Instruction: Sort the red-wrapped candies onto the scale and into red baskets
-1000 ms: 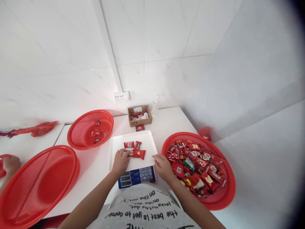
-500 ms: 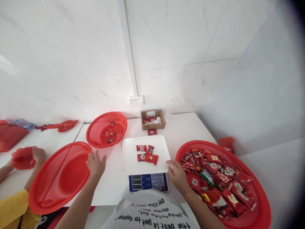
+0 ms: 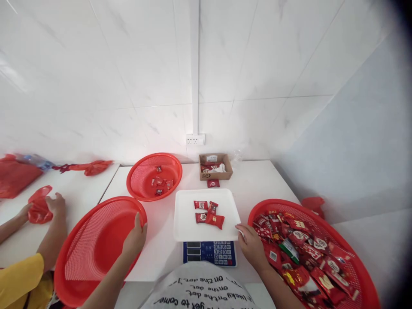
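Note:
At the near right side of a large red plastic basket [image 3: 106, 204], my left hand [image 3: 135, 238] grips the rim, thumb pointing up. Only a little of the grip shows. My right hand [image 3: 251, 244] pinches the near right corner of a white tray [image 3: 186, 231]. Several red-wrapped candies [image 3: 207, 213] lie in the middle of that tray. Under it is a blue scale [image 3: 209, 254] with a keypad and dark displays.
Right of me stands a red basket [image 3: 363, 279] full of wrapped snacks. Behind are a smaller red basket [image 3: 135, 180] with a few candies and a cardboard box [image 3: 219, 175]. At left, another person's hands [image 3: 57, 206] hold a red plastic bag [image 3: 40, 205].
My left hand has closed on the left basket's rim, and that basket has shifted right, towards me. My right hand stays at the tray corner. The view has turned slightly left.

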`<state>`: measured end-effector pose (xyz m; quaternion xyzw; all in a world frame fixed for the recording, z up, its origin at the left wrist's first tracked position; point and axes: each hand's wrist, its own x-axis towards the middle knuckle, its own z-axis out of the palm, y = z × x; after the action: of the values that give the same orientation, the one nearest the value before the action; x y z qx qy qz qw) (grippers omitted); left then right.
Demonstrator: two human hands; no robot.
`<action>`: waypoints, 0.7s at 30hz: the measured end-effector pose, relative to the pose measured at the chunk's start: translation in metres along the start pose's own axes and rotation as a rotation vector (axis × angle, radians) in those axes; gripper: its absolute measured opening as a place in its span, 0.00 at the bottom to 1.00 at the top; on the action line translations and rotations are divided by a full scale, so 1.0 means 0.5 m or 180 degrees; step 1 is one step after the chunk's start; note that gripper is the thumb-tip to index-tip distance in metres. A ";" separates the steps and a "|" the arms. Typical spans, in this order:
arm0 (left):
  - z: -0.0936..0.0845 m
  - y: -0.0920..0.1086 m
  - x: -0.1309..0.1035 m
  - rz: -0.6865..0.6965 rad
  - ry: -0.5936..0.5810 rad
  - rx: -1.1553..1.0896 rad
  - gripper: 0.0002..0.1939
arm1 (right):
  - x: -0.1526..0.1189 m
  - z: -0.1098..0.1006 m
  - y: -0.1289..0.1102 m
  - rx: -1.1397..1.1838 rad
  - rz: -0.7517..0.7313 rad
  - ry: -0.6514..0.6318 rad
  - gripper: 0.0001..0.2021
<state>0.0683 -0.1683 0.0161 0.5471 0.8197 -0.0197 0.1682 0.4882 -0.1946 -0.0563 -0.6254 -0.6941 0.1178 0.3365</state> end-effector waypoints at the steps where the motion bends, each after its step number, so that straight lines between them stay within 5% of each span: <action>1: -0.007 0.009 -0.001 0.0053 -0.0092 -0.0032 0.30 | 0.000 0.001 0.000 -0.0002 -0.0001 -0.0004 0.13; 4: -0.030 0.034 0.015 0.0308 -0.0265 0.0021 0.28 | 0.000 0.001 -0.001 -0.0003 -0.0021 -0.0008 0.12; 12: -0.049 0.041 0.126 0.1079 0.0446 0.0875 0.34 | 0.005 -0.010 -0.018 -0.0030 -0.0045 -0.0030 0.12; 21: -0.082 -0.001 0.179 0.1281 0.0107 0.1090 0.28 | 0.009 -0.012 -0.028 -0.0043 -0.0007 -0.0096 0.11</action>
<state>0.0266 -0.0798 0.0281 0.7199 0.6818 -0.1151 0.0601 0.4808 -0.1947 -0.0422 -0.6251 -0.7005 0.1222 0.3218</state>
